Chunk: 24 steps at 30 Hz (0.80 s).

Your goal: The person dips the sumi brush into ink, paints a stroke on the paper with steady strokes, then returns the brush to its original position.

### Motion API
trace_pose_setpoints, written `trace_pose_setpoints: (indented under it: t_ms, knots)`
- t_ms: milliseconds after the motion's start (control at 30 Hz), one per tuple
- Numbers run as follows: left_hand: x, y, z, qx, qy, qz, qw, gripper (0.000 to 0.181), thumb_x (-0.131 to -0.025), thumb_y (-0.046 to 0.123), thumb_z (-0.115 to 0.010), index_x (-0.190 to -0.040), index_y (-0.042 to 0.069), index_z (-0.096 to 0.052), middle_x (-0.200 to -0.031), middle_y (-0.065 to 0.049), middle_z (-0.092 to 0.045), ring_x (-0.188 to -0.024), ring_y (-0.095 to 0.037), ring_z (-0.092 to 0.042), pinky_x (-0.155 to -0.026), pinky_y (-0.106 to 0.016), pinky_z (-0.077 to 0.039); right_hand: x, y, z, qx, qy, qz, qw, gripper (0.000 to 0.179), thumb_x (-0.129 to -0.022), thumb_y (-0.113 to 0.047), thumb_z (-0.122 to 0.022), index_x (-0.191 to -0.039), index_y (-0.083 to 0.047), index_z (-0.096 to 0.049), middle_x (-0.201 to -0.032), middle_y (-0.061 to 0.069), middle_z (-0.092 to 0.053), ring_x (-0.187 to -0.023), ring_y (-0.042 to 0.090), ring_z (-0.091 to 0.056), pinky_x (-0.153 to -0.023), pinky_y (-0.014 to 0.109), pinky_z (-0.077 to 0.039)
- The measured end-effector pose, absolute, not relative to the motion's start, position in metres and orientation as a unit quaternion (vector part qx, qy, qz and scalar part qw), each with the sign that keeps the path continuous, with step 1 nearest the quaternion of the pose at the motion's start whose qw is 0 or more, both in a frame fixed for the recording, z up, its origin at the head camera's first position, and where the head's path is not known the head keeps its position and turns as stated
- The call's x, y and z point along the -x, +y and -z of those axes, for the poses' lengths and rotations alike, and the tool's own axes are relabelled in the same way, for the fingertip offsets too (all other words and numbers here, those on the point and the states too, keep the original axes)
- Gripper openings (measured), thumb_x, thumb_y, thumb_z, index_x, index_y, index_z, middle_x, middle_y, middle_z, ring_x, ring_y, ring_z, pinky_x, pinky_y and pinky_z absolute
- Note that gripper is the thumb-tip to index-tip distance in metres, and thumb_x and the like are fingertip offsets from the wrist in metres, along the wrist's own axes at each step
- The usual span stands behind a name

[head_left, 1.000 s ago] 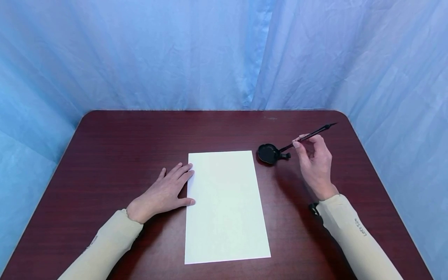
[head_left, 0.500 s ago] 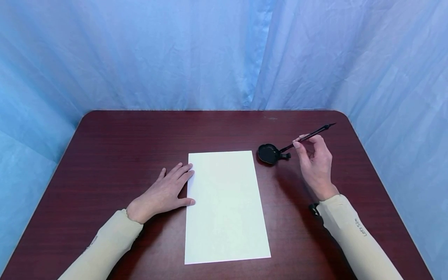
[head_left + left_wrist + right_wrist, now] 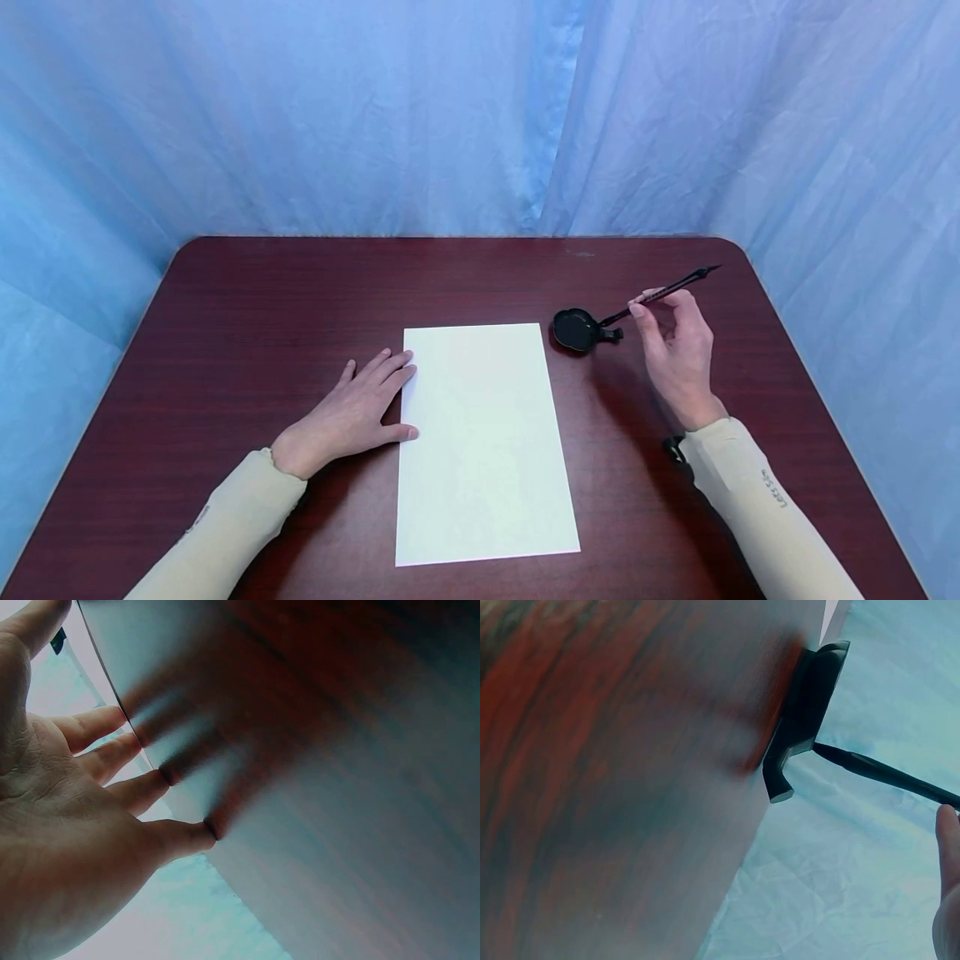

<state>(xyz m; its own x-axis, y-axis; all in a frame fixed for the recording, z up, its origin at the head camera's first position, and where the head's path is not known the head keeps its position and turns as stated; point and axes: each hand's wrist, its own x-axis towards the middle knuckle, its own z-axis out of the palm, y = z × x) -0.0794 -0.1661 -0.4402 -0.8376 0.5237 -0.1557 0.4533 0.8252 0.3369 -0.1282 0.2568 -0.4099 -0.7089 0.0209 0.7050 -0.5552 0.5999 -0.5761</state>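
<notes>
My right hand [image 3: 678,354] pinches a dark writing brush [image 3: 678,285] between thumb and fingertips. The brush slants, its upper end pointing to the far right. Its lower tip meets the rim of a small black ink dish [image 3: 575,330] with a short handle; the right wrist view shows the tapered brush tip [image 3: 832,752] against that dish [image 3: 806,701]. On a blank white sheet of paper [image 3: 483,450], my left hand [image 3: 348,417] rests its thumb and fingertips along the left edge, fingers spread. Those same fingers [image 3: 139,791] touch down in the left wrist view.
All of this lies on a dark reddish-brown table [image 3: 300,283] with rounded far corners. Pale blue curtains [image 3: 360,125] hang behind it and at both sides. The ink dish stands just right of the paper's far right corner.
</notes>
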Motion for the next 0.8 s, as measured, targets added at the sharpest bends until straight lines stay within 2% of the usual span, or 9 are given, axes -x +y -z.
trace_pose_setpoints:
  t_ms: [667, 800]
  knots:
    - [0.0803, -0.1654, 0.4392, -0.257, 0.948, -0.145, 0.121, 0.089, -0.090, 0.050, -0.078, -0.157, 0.004, -0.042, -0.167, -0.012, -0.032, -0.155, -0.039, -0.024, -0.114, -0.075, -0.021, 0.1267, 0.2580, 0.4094, -0.162, -0.825, -0.421, 0.340, 0.026, -0.090, 0.011, -0.072, -0.115, 0.009, -0.063, -0.108, 0.016, -0.070, -0.092, 0.001, -0.063, -0.079, 0.010, -0.049]
    - [0.0805, -0.1654, 0.4385, -0.256, 0.947, -0.145, 0.125, 0.089, -0.090, 0.050, -0.078, -0.157, 0.004, -0.042, -0.167, -0.013, -0.032, -0.155, -0.040, -0.023, -0.114, -0.075, -0.021, 0.1266, 0.2580, 0.4090, -0.164, -0.824, -0.421, 0.342, 0.025, -0.092, 0.010, -0.071, -0.115, 0.010, -0.062, -0.107, 0.016, -0.070, -0.089, 0.003, -0.064, -0.075, 0.009, -0.048]
